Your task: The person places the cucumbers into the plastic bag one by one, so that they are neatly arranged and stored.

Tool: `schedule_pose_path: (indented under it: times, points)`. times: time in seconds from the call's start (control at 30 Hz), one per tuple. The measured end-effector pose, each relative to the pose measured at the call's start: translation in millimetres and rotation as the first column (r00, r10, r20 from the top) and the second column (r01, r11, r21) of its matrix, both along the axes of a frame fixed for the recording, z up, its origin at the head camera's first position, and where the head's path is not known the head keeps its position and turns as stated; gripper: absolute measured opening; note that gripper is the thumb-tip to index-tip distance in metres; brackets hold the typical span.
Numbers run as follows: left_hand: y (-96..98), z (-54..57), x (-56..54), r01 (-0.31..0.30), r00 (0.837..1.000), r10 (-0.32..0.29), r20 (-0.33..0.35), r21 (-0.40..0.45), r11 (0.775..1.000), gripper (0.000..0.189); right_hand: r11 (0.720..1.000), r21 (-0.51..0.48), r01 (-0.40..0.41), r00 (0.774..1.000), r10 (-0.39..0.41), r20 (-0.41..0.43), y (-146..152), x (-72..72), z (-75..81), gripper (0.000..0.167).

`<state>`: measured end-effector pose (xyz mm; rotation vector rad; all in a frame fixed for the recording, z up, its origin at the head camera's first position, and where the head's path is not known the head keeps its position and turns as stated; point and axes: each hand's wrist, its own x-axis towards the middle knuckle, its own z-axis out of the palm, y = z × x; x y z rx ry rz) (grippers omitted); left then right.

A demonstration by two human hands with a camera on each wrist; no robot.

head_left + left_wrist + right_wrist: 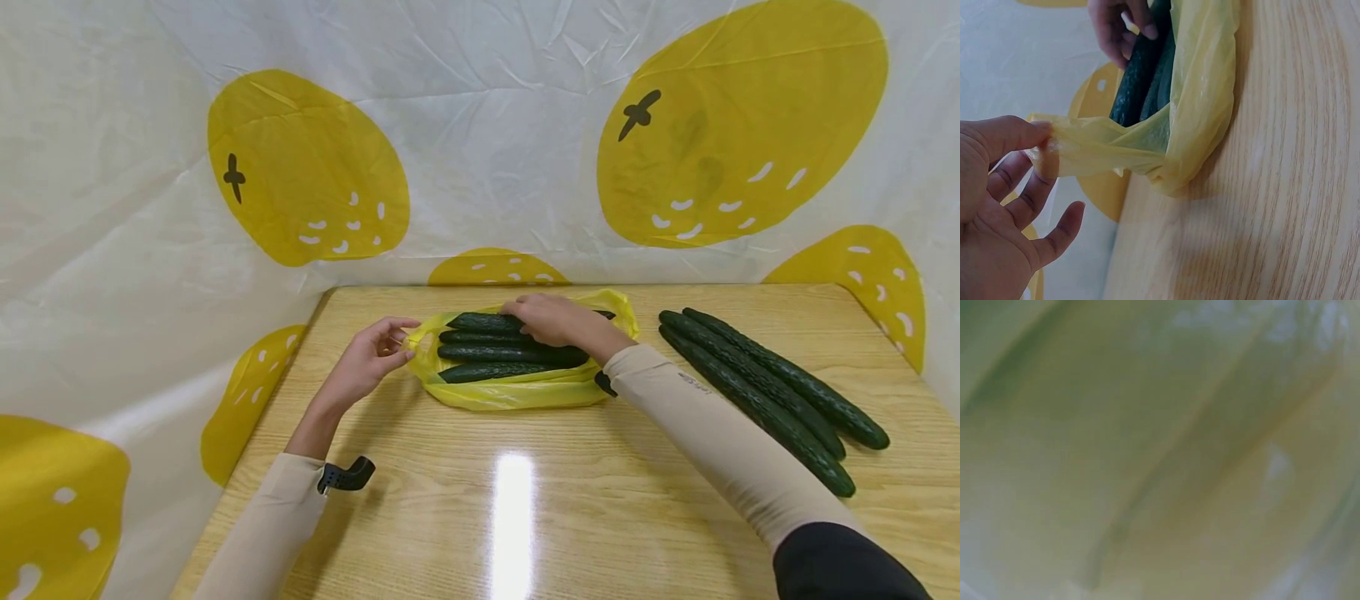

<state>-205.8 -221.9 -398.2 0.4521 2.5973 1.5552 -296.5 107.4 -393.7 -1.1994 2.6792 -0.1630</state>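
Observation:
A yellow plastic bag (517,395) lies on its side on the table, its opening facing up, with several dark green cucumbers (487,372) side by side in it. At the bag's left end, my left hand (369,354) pinches the plastic edge between thumb and fingers; the left wrist view shows this pinched strip (1085,147) stretched out. My right hand (551,319) reaches into the bag from the right and grips the rearmost cucumber (477,322). Part of that cucumber is hidden under the hand. Only blurred yellow plastic (1147,487) fills the right wrist view.
Three long cucumbers (765,392) lie together on the wooden table (420,517) at the right, partly behind my right forearm. A white sheet (480,167) with yellow fruit prints hangs behind the table and along its left side.

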Motion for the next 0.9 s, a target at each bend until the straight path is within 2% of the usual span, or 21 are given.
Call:
schedule_pose_path:
  times: [0.3, 0.53, 0.9]
  points:
    - [-1.4, -0.2, 0.1, 0.004, 1.0, -0.003, 0.009, -0.008, 1.0, 0.042, 1.0, -0.008, -0.019, 0.992, 0.02, 0.126, 7, -10.5, -2.2, 0.048]
    - [-1.4, 1.2, 1.9, 0.007, 1.0, -0.007, 0.003, -0.01, 1.0, 0.042, 0.999, -0.043, -0.032, 0.97, 0.041, 0.24, 9, -14.0, -1.6, 0.047]
    - [-3.0, 1.0, 4.6, 0.012, 1.0, -0.012, -0.018, -0.012, 1.0, 0.041, 0.995, -0.093, -0.021, 0.949, 0.049, 0.311, 7, -11.7, -6.3, 0.04]
